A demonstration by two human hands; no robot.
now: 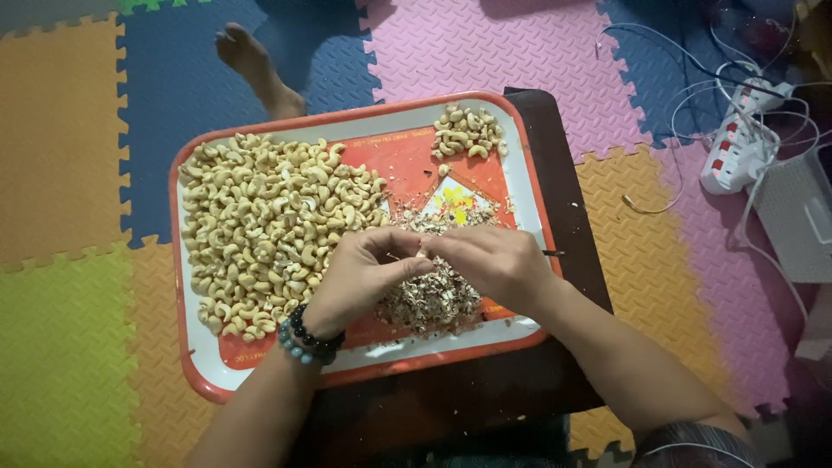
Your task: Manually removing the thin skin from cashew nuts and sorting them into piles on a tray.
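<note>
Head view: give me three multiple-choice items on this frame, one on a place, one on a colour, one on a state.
1. Where is the small cashew pile?
A. tray's far right corner
B. on the floor mat
C. under the left hand

2. What colour is the rim of the tray?
A. green
B. red-orange
C. black

3. How are the left hand and right hand placed?
A. far apart
B. fingertips meeting above the pile of peelings
C. flat on the mat

Answers: 1 A, it sits apart from the large cashew heap; 2 B, the border shows it; 3 B, fingers touch mid-tray.
</note>
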